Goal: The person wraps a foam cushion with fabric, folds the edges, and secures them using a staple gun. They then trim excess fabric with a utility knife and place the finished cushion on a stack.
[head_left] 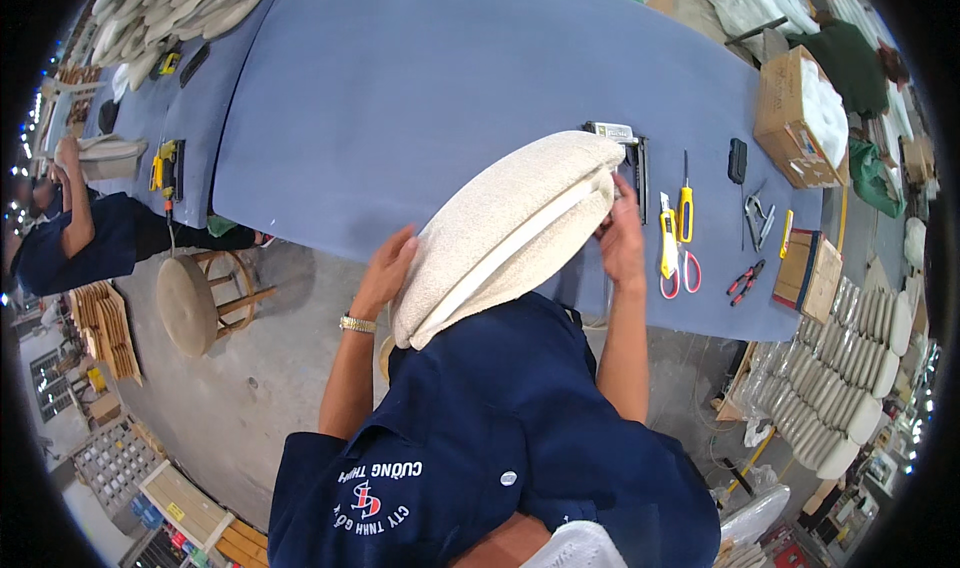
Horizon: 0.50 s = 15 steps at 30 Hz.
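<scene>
A beige fabric seat cushion [500, 208] is tilted on its edge between my hands, at the table's near edge and against my front. Along its side facing me runs an opening in the cover, with a white strip showing inside. My left hand [388, 273], wearing a gold watch, grips the cushion's left end. At the right end my right hand [622, 236] grips the fabric, its fingers partly hidden behind the edge. Just beyond that end lies a staple gun [641, 173], partly covered by the cushion.
On the blue-grey table [400, 78] to the right lie a utility knife [668, 238], a yellow screwdriver [685, 213], red-handled scissors [690, 276] and pliers [745, 283]. A cardboard box [790, 118] stands at the far right. A co-worker [90, 228] and a round stool [187, 306] are at left.
</scene>
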Motion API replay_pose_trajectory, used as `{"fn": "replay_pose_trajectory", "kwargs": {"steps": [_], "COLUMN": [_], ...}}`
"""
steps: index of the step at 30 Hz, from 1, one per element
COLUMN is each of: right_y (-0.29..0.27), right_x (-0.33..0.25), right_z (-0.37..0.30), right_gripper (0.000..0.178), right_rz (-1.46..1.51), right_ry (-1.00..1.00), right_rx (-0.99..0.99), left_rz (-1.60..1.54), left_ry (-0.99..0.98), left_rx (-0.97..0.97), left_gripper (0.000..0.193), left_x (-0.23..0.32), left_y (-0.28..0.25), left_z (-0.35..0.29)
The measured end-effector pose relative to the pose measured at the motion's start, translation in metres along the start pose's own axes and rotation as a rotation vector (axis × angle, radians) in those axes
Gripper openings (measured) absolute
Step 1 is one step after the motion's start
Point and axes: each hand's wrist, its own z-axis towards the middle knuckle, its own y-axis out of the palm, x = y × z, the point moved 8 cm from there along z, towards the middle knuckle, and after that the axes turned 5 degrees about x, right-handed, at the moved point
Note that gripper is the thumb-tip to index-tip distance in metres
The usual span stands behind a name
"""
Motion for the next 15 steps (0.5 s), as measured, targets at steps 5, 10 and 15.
{"fn": "replay_pose_trajectory", "kwargs": {"steps": [5,10,15], "right_y": [0.02,0.053,0.072], "right_x": [-0.035,-0.053,-0.056], "right_z": [0.059,0.083,0.113], "right_gripper": [0.057,0.043,0.043], "right_rz": [-0.132,-0.031,-0.229], "right_ry": [-0.035,-0.069,-0.164], "right_rx": [0.122,-0.124,-0.126], "left_rz": [-0.213,-0.265,-0.036], "left_ry": [-0.318,0.005,0.425], "left_rx": [0.193,0.558,0.723], "left_gripper": [0.074,0.075,0.084], "left_x": [-0.058,-0.056,0.038], "left_y": [-0.009,-0.045,-0.125], "left_z": [-0.032,-0.026,-0.055]}}
